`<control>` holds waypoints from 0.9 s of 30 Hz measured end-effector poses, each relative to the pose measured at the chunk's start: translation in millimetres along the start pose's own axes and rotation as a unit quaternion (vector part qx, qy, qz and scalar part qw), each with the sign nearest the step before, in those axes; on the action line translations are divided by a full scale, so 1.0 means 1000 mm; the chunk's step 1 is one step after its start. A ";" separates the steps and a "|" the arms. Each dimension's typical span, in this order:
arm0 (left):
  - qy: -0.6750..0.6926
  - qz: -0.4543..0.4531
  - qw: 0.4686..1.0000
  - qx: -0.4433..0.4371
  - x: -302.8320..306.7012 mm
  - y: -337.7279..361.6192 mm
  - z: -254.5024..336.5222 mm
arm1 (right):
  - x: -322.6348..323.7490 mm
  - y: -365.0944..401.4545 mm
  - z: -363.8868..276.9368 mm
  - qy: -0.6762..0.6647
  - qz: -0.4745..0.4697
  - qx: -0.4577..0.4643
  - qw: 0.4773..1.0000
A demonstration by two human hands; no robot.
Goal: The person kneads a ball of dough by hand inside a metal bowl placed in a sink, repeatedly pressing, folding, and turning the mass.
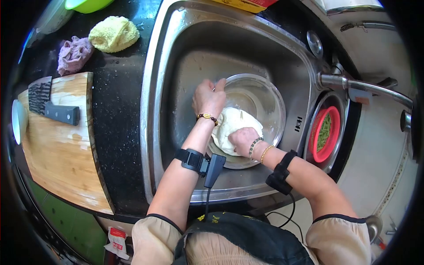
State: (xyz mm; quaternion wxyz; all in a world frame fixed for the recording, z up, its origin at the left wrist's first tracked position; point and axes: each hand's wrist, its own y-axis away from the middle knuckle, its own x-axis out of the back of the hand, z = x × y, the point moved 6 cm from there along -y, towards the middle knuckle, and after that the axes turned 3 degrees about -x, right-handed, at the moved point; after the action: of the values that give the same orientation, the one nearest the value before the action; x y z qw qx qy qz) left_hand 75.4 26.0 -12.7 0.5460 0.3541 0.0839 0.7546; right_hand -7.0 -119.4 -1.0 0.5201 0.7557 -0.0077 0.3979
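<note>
A wide, shiny bowl (279,104) sits in the steel sink with a large lump of pale dough (229,120) in its near left part. My left hand (209,98) is closed on the bowl's left rim, fingers bent over the edge. Pressed into the dough's right side is my right hand (244,139), curled like a fist, its fingertips hidden. Bare bowl floor shows beyond the dough.
The steel sink (176,57) surrounds the bowl, with a faucet (366,84) at right. A red basket (321,152) of green pieces stands in a side basin. Left, a cleaver (62,112) lies on a cutting board (62,154), below two cloths (114,34).
</note>
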 end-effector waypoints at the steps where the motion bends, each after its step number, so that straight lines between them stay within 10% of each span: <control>1: -0.001 -0.028 0.999 0.019 -0.001 0.003 -0.001 | 0.003 0.003 -0.001 -0.017 -0.006 0.012 1.000; 10: 0.088 -0.038 0.995 0.025 -0.011 -0.008 -0.016 | 0.059 0.027 -0.027 0.000 -0.030 0.007 1.000; 15: 0.146 -0.066 0.986 0.037 -0.018 -0.015 -0.022 | 0.081 -0.038 -0.019 0.055 0.145 0.022 0.988; 18: 0.153 -0.079 0.984 0.043 -0.012 -0.013 -0.015 | 0.041 -0.074 -0.029 -0.094 -0.019 0.042 0.994; 21: 0.163 -0.101 0.980 0.044 -0.017 -0.011 -0.019 | 0.032 -0.063 -0.039 0.078 0.085 0.060 0.992; 27: 0.200 -0.113 0.972 0.042 -0.018 -0.012 -0.017 | 0.068 0.045 -0.050 -0.054 0.256 0.132 0.956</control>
State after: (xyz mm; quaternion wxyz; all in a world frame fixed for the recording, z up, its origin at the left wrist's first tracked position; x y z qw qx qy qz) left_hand 76.9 19.0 -39.1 0.5846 0.2073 0.2626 0.7391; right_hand -9.5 -73.0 82.9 0.2953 0.8105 -0.1767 0.4740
